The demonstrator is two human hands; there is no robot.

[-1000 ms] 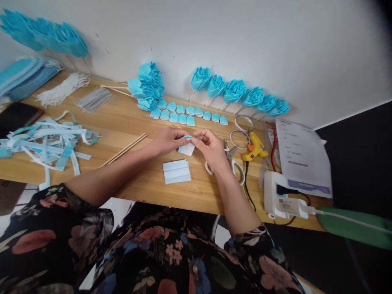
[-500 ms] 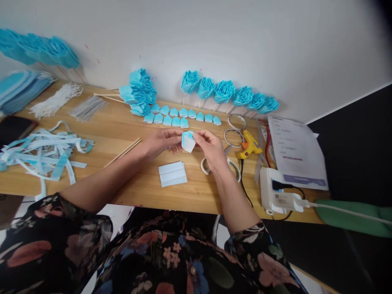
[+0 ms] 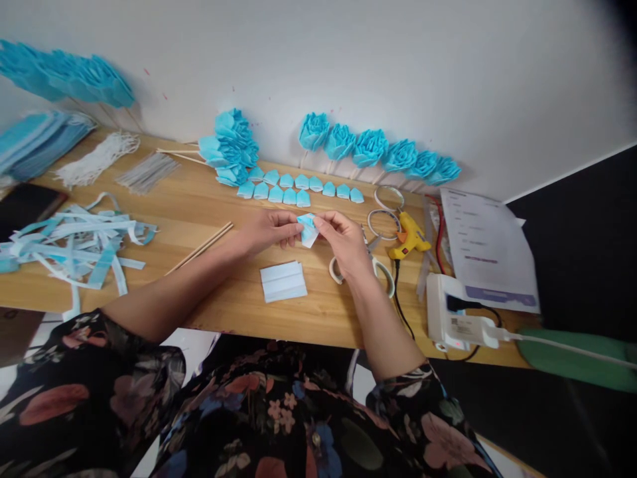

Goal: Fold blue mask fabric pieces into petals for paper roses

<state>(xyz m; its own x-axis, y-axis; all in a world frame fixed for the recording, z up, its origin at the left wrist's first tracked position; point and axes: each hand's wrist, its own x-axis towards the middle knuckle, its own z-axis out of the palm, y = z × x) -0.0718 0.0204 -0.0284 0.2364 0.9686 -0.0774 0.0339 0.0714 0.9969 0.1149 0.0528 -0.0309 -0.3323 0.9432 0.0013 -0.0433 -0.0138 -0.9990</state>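
Between my two hands is a small piece of blue-and-white mask fabric, folded, with a point at its lower end. My left hand pinches its left edge between thumb and fingers. From the other side, my right hand grips the upper right edge with thumb and forefinger. A flat pale pleated piece lies on the table just below the hands. Beyond them, small folded blue petals are laid out in two rows. Scissors lie partly hidden under my right wrist.
Blue fabric flowers on sticks lean against the wall, and more flowers are bunched beside the petals. A yellow glue gun, tape rolls and a power adapter are at right. Cut strips and two sticks lie left.
The fabric piece has been folded further: its white face has narrowed and its lower tip now points more to the right. Both hands keep hold; the view has shifted slightly.
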